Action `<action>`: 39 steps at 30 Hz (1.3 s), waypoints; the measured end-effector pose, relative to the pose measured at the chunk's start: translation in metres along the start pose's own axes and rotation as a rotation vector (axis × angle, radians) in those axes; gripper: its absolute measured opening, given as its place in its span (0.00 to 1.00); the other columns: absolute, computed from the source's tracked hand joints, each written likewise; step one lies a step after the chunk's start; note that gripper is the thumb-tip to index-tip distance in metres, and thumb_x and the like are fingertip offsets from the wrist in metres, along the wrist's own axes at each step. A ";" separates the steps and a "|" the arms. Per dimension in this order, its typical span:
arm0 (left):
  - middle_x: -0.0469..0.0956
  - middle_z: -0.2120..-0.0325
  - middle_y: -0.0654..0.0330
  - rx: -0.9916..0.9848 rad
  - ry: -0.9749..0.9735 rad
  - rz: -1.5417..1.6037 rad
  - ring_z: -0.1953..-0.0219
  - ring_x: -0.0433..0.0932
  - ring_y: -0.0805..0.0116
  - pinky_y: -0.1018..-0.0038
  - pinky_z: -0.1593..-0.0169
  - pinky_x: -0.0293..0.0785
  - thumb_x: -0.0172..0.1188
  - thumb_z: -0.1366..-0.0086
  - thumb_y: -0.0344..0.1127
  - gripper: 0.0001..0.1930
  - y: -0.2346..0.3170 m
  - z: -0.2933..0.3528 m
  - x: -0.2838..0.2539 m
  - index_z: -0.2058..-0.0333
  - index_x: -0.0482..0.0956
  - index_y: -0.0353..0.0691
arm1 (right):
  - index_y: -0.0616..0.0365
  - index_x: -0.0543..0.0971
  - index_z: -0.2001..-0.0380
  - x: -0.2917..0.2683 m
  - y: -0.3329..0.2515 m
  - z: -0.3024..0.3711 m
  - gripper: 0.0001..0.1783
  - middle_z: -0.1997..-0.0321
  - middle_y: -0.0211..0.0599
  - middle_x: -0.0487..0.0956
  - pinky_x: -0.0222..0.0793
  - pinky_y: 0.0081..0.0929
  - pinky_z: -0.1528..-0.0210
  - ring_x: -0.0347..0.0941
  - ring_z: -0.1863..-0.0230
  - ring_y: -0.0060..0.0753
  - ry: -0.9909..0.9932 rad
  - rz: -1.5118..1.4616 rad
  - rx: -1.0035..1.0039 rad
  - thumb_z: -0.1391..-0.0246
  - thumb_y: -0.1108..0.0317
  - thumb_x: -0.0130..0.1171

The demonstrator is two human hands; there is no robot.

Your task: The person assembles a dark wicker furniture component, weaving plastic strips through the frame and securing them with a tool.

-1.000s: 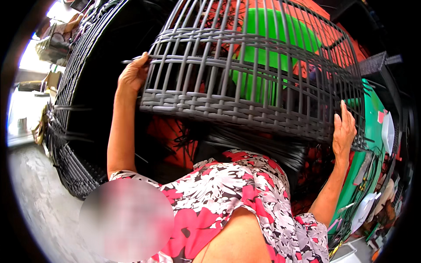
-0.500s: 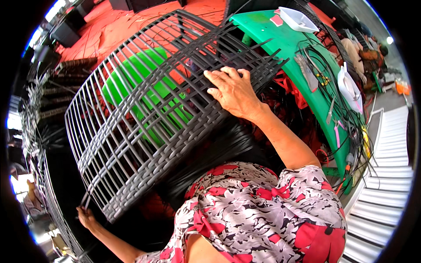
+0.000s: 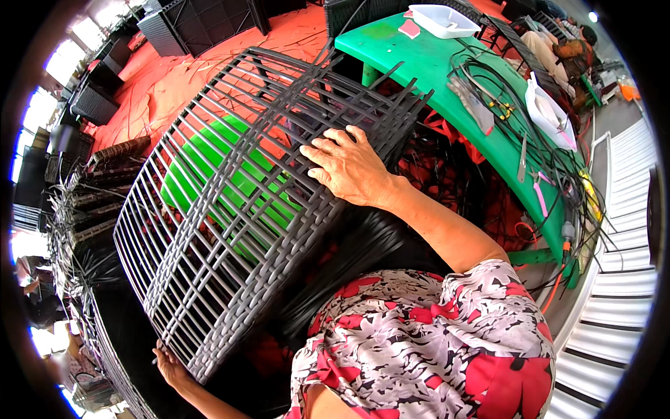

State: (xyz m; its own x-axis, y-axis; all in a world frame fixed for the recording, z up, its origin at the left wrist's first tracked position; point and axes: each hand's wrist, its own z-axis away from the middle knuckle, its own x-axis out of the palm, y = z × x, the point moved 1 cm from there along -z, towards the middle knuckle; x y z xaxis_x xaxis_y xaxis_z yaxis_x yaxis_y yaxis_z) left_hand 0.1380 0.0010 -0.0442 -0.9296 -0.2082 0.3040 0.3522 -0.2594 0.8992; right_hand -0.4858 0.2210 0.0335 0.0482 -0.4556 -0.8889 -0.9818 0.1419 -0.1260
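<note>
A large grey wicker panel (image 3: 241, 300) leans across in front of me, with thin parallel rods, a braided band through its middle and a thick woven edge on my side. My right hand (image 3: 349, 167) rests on its upper right part, fingers spread over the rods, palm down. At the panel's lower left corner, my left hand (image 3: 172, 369) is closed, its fingertips pinching a thin grey weaving strip by the end of the braided band; the strip is partly hidden. Loose rod ends stick out past the panel's right end.
Behind the panel shows a bright green plastic chair (image 3: 209, 167). On the right, a green table (image 3: 391, 42) bears white trays (image 3: 447, 22), black cords and pink-handled scissors (image 3: 539, 192). A bundle of black strips (image 3: 370, 237) lies below the panel. Red sheeting (image 3: 293, 63) covers the floor.
My left hand has moved right and closer to the panel's corner, drawing in the strip. My right hand sits slightly lower and further left in view. The view has shifted a little.
</note>
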 end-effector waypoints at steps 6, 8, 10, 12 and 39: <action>0.76 0.73 0.65 0.132 0.170 0.059 0.75 0.70 0.77 0.83 0.71 0.65 0.54 0.36 0.40 0.14 -0.005 0.021 0.024 0.61 0.76 0.34 | 0.55 0.71 0.49 -0.002 -0.001 -0.001 0.23 0.49 0.37 0.73 0.49 0.45 0.40 0.61 0.44 0.40 -0.003 -0.044 0.015 0.44 0.55 0.49; 0.76 0.73 0.64 0.093 -0.072 0.113 0.73 0.69 0.75 0.80 0.68 0.65 0.55 0.36 0.39 0.12 -0.001 0.015 -0.002 0.62 0.76 0.35 | 0.55 0.73 0.50 0.001 0.000 -0.001 0.23 0.51 0.36 0.74 0.50 0.45 0.41 0.63 0.46 0.39 0.038 -0.018 -0.004 0.44 0.54 0.48; 0.76 0.73 0.64 0.052 -0.144 0.193 0.73 0.68 0.74 0.78 0.67 0.64 0.55 0.36 0.38 0.10 0.002 0.009 -0.021 0.64 0.76 0.36 | 0.55 0.73 0.51 0.001 0.002 -0.001 0.23 0.52 0.36 0.75 0.51 0.44 0.42 0.63 0.47 0.38 0.060 0.002 -0.009 0.44 0.54 0.47; 0.75 0.74 0.64 0.026 -0.038 0.297 0.75 0.66 0.73 0.78 0.69 0.63 0.55 0.37 0.36 0.09 0.006 0.009 -0.035 0.66 0.76 0.37 | 0.55 0.73 0.51 0.002 0.002 -0.001 0.22 0.53 0.36 0.75 0.51 0.44 0.42 0.64 0.48 0.38 0.066 0.004 -0.007 0.44 0.54 0.47; 0.68 0.48 0.50 0.213 0.731 -0.471 0.50 0.69 0.60 0.63 0.47 0.64 0.62 0.46 0.53 0.39 0.015 0.106 0.022 0.44 0.61 0.31 | 0.57 0.79 0.67 -0.046 0.034 -0.009 0.11 0.63 0.36 0.76 0.64 0.36 0.51 0.69 0.56 0.40 0.442 -0.113 0.008 0.58 0.68 0.63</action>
State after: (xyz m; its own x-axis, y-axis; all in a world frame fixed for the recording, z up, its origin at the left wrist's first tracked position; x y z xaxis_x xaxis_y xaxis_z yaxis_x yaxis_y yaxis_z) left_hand 0.1116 0.0930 0.0092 -0.6460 -0.6920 -0.3222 -0.1433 -0.3046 0.9416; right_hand -0.5230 0.2391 0.0744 0.0704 -0.7998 -0.5961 -0.9734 0.0754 -0.2162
